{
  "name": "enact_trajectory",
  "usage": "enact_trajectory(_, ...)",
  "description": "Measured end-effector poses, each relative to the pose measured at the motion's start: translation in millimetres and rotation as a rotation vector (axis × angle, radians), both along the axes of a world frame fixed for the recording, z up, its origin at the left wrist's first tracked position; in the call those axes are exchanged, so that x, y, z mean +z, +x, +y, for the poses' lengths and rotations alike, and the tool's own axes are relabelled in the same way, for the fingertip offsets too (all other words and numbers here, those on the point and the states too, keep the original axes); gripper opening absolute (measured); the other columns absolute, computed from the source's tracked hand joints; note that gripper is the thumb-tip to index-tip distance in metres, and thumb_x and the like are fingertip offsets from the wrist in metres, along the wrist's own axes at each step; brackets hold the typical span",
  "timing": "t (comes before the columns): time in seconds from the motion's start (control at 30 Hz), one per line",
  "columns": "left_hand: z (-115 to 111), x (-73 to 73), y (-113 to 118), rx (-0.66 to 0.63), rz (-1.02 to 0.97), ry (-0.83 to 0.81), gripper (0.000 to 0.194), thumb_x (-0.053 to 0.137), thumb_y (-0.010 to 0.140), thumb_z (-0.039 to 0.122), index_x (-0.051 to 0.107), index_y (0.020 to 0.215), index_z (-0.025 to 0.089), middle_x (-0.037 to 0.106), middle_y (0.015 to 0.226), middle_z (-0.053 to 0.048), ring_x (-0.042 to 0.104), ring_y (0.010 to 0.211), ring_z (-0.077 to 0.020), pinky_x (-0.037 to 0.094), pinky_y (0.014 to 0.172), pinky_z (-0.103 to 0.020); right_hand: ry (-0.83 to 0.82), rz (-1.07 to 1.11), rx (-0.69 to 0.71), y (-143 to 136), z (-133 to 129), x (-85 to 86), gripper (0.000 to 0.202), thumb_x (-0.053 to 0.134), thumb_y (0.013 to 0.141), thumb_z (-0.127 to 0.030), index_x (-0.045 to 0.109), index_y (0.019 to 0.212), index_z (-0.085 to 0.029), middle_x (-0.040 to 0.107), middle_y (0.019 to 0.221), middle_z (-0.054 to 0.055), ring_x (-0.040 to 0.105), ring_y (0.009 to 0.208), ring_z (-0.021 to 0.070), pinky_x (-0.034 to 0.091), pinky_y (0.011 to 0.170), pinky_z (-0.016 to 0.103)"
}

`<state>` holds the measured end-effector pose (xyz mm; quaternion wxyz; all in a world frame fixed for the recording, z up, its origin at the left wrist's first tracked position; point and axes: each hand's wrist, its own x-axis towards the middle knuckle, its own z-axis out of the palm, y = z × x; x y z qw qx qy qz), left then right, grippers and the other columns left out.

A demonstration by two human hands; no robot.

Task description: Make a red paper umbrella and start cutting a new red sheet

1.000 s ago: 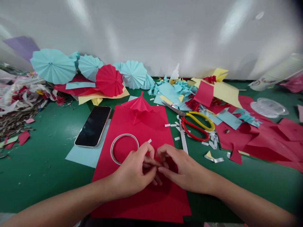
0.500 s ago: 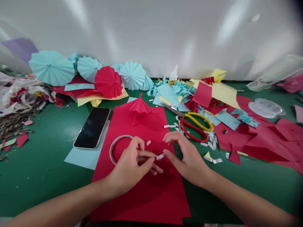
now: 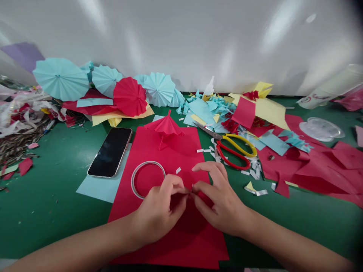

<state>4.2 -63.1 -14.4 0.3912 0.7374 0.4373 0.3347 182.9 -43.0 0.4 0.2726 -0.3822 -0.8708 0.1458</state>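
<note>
Pinching, above red sheets (image 3: 176, 247) at the near edge of the desk (image 3: 42, 196): left hand (image 3: 159, 212) and right hand (image 3: 222, 202), fingertips together, both closed on one tiny piece (image 3: 191, 191), too small to identify. One pale ring (image 3: 133, 181), flat on the sheets, beside the left hand. One phone (image 3: 110, 152), partly on a blue sheet (image 3: 96, 189), left. One pair of scissors (image 3: 219, 137), right. One red paper parasol (image 3: 165, 126), sheets' far end. Pleated blue discs (image 3: 61, 81), desk's far edge.

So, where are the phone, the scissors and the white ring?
Phone (image 3: 110, 152): head view, middle of the dark screen.
Scissors (image 3: 217, 136): head view, at the pivot.
White ring (image 3: 132, 181): head view, left side of its rim.
</note>
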Motion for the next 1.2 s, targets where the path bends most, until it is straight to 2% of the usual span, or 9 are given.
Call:
enact_trajectory(0.17, -1.1, 0.2, -0.8, -0.068, 0.215, 0.455, 0.017, 0.041, 0.081, 0.006, 0.042, 0.091, 0.019, 0.062, 0.071, -0.002, 0.061, 0.062, -0.0142, 0.05, 0.055, -0.024, -0.043, -0.005, 0.027, -0.4, -1.2, -1.3, 0.007, 0.051, 0.071, -0.01, 0.055, 0.072, -0.016, 0.044, 0.109, 0.011, 0.038, 0.103, 0.0253, 0.04, 0.083, 0.042)
enact_trajectory(0.33, -1.0, 3.6, 0.5, -0.091, 0.292, 0.587, 0.014, 0.037, 0.082, 0.006, 0.045, 0.086, 0.018, 0.061, 0.065, -0.002, 0.059, 0.057, -0.0135, 0.049, 0.051, -0.024, -0.067, -0.011, 0.047, -1.8, -3.4, -4.9, 0.007, 0.05, 0.071, -0.01, 0.052, 0.07, -0.017, 0.043, 0.111, 0.01, 0.038, 0.105, 0.026, 0.04, 0.084, 0.044)
enact_trajectory(0.6, -2.7, 3.0, 0.0, -0.102, 0.304, 0.588, 0.014, 0.037, 0.083, 0.009, 0.047, 0.084, 0.018, 0.06, 0.063, -0.002, 0.059, 0.056, -0.0134, 0.049, 0.052, -0.024, -0.086, -0.005, 0.063, -3.1, -5.7, -3.6, 0.01, 0.049, 0.07, -0.007, 0.049, 0.068, -0.017, 0.044, 0.11, 0.01, 0.038, 0.104, 0.0254, 0.041, 0.084, 0.044)
enact_trajectory(0.9, -2.8, -1.7, -0.5, -0.081, 0.206, 0.438, 0.016, 0.04, 0.082, 0.008, 0.044, 0.094, 0.018, 0.062, 0.073, -0.003, 0.061, 0.064, -0.0145, 0.05, 0.056, -0.025, -0.085, 0.008, 0.062, -3.1, -4.3, -1.8, 0.011, 0.049, 0.067, -0.006, 0.049, 0.067, -0.017, 0.045, 0.108, 0.009, 0.04, 0.101, 0.0246, 0.04, 0.083, 0.043)
enact_trajectory(1.1, -2.6, -4.9, -1.6, -0.061, 0.198, 0.381, 0.018, 0.041, 0.081, 0.008, 0.043, 0.095, 0.019, 0.062, 0.072, -0.001, 0.06, 0.061, -0.0132, 0.049, 0.054, -0.023, -0.099, 0.014, 0.059, -2.3, -3.7, 0.5, 0.014, 0.048, 0.065, -0.005, 0.049, 0.07, -0.017, 0.044, 0.109, 0.009, 0.039, 0.102, 0.0243, 0.04, 0.084, 0.043)
enact_trajectory(1.2, -2.8, -5.2, -1.9, -0.051, 0.206, 0.383, 0.017, 0.041, 0.081, 0.008, 0.044, 0.093, 0.019, 0.061, 0.072, -0.001, 0.06, 0.061, -0.013, 0.049, 0.054, -0.023, -0.097, 0.018, 0.051, -2.4, -3.5, 2.3, 0.009, 0.05, 0.068, -0.009, 0.05, 0.07, -0.017, 0.046, 0.108, 0.01, 0.039, 0.102, 0.0246, 0.04, 0.085, 0.043)
